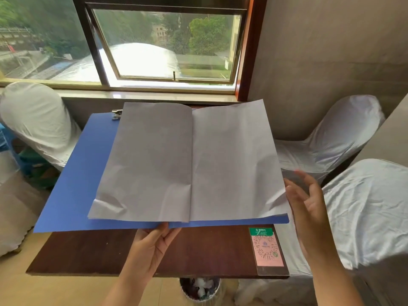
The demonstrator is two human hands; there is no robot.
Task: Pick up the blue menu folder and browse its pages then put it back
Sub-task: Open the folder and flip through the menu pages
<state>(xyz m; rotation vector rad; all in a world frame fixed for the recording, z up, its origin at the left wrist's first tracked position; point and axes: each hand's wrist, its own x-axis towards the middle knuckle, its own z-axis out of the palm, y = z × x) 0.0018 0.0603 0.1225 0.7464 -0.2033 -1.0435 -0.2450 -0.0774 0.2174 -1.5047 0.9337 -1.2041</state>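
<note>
The blue menu folder is held open above the dark wooden table, tilted towards me. White creased pages lie spread across it, blank on both sides of the middle fold. A metal clip shows at the folder's top left. My left hand grips the folder's near edge from below, at the middle. My right hand hovers at the right edge of the right page, fingers apart and blurred, touching or almost touching the paper's lower corner.
A pink QR-code card lies on the table's right near corner. White-covered chairs stand left, right and near right. A waste bin sits under the table. A window sill runs behind.
</note>
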